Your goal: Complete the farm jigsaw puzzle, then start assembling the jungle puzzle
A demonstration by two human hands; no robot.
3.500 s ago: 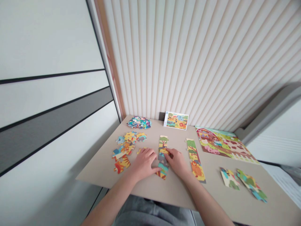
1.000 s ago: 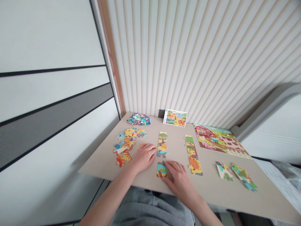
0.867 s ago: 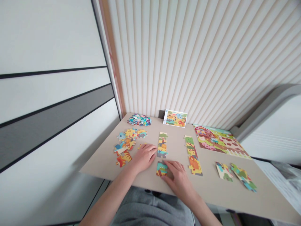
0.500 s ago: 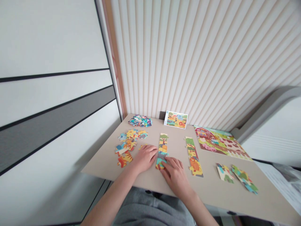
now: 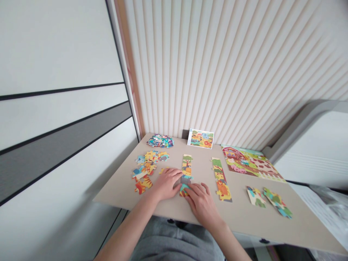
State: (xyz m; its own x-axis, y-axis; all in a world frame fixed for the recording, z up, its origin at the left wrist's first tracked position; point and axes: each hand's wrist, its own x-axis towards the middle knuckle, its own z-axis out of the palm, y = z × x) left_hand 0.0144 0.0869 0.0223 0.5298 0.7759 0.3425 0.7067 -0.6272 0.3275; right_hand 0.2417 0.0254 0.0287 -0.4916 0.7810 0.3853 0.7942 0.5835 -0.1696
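A narrow strip of joined jigsaw pieces (image 5: 187, 163), with a tree at its far end, lies between my hands. My left hand (image 5: 168, 183) rests along its left side, fingers curled together, fingertips and thumb against the edge. On the right side, my right hand (image 5: 202, 201) has its thumb and fingers on the nearest jigsaw piece (image 5: 184, 190), which is turquoise and yellow. Fingers partly cover the strip's lower part, so I cannot tell how tightly that piece fits. A second joined strip with a lion (image 5: 223, 188) lies to the right of my right hand.
Loose animal pieces (image 5: 146, 168) lie left of my left hand. A pile of bluish pieces (image 5: 160, 140) sits at the back left. The picture card (image 5: 201, 139) leans on the ribbed wall. A farm puzzle (image 5: 252, 163) and two small stacks (image 5: 277, 203) lie at right.
My left thumb has moved nearer the strip's lower piece. My right fingers have shifted slightly off the strip's middle, showing more of the grey part. The view has tilted slightly.
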